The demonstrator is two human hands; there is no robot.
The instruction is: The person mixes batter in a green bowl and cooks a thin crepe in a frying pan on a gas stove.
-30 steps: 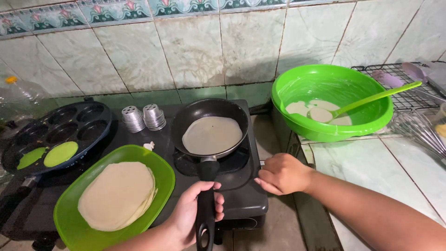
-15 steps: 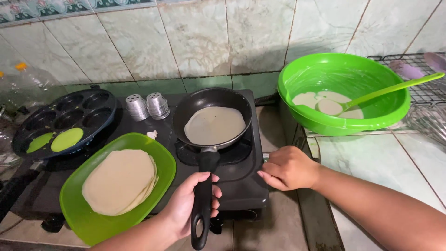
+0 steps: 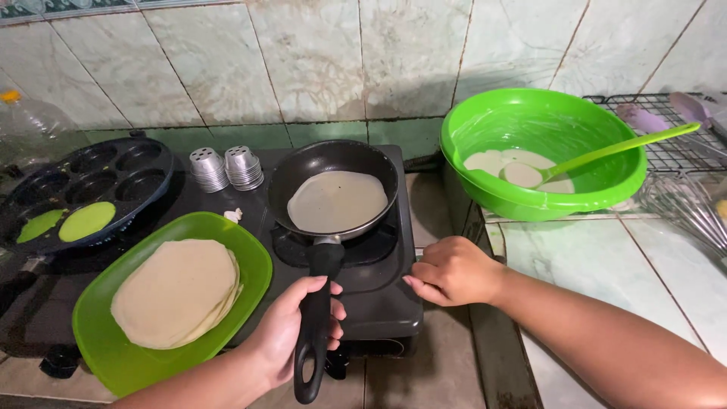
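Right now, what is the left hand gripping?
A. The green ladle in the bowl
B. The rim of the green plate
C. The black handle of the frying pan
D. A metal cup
C: the left hand is wrapped around the black handle of the frying pan, which holds a thin pale crepe on the stove.

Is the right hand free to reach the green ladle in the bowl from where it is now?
Probably yes. The right hand rests empty at the stove's edge, and nothing stands between it and the green ladle leaning in the green bowl.
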